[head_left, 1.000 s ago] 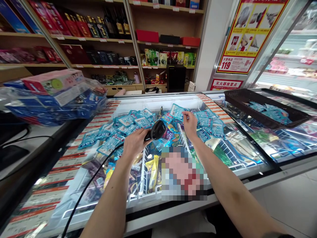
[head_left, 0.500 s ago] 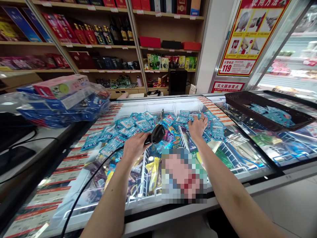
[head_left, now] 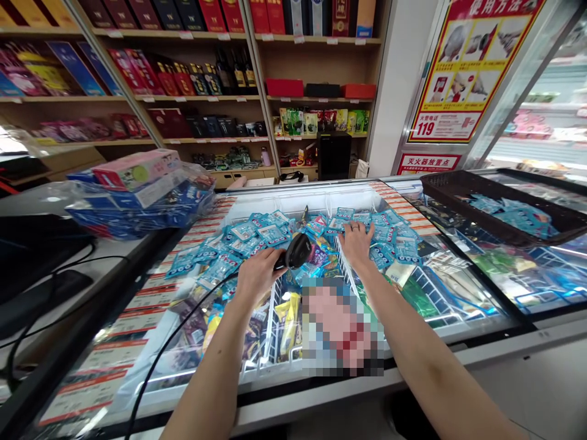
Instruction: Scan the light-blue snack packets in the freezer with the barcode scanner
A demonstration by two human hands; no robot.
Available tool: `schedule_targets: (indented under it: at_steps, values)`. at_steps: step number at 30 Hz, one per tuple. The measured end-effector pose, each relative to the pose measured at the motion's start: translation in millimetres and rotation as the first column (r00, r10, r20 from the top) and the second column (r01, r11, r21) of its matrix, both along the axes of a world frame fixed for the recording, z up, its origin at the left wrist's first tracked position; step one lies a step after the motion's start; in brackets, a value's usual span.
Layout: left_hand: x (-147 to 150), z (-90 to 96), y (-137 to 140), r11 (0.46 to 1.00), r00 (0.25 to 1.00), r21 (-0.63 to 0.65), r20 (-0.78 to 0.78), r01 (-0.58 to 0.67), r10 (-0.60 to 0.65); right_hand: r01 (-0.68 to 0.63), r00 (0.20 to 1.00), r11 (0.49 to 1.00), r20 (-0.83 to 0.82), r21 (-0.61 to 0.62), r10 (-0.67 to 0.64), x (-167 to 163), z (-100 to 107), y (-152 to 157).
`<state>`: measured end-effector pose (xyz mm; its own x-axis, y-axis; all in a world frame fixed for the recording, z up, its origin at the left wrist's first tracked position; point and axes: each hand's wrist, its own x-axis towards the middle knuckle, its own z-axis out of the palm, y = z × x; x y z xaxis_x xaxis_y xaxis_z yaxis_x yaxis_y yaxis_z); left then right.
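Observation:
My left hand (head_left: 260,274) is wrapped round the handle of a black handheld barcode scanner (head_left: 299,250), its head tilted over the middle of the glass freezer top. A black cord runs from it toward the lower left. Many small light-blue packets (head_left: 270,234) lie spread over the glass to both sides. My right hand (head_left: 358,244), a ring on one finger, is palm down with its fingers apart over the packets on the right (head_left: 384,235). The fingertips touch or nearly touch them; what lies under the palm is hidden.
Beneath the glass, wire baskets (head_left: 275,324) hold wrapped ice creams (head_left: 288,318). A dark plastic basket (head_left: 440,189) with more blue packets stands at right. Plastic-wrapped boxes (head_left: 137,201) stand at left. Shelves of boxes and bottles (head_left: 183,98) rise behind. One front patch is pixelated.
My right hand has shifted left and slightly nearer across the blue packets. The left hand keeps hold of the scanner. The whole view has shifted a little.

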<state>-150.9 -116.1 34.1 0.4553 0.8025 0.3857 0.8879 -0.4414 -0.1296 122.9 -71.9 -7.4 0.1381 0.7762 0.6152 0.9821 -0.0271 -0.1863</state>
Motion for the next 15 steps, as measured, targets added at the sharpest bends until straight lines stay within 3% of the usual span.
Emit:
schedule_targets:
  at_steps: [7,11,15]
  values:
    - [-10.3,18.5,2.0,0.997,0.999,0.074,-0.01,-0.031,0.032,-0.07,0.997,0.997,-0.016,0.026,0.07,-0.1,3.1,-0.2]
    - [-24.5,14.4,2.3,0.996,0.999,0.083,-0.007,-0.038,0.039,-0.12,0.993,0.992,-0.004,0.031,0.12,-5.0,11.4,-1.8]
    - [-43.3,6.2,1.2,0.995,0.999,0.089,0.001,-0.045,0.045,-0.255,0.966,0.967,0.039,-0.004,0.255,-18.5,23.9,-5.2]
